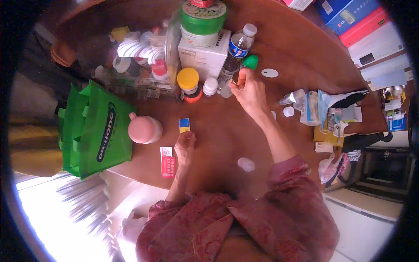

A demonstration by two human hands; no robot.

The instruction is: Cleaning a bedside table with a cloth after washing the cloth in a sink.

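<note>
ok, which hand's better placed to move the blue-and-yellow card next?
Left, likely: left hand is at the near edge of the card; right hand is farther off, by the green cap.

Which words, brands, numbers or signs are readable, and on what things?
Green bag: large pale lettering, which I don't copy out.
Red-and-white card: white characters, also not copied.
Bottle label: too small to read.
White box: print too small.
Blue-and-yellow card beside the left hand: too small.
</note>
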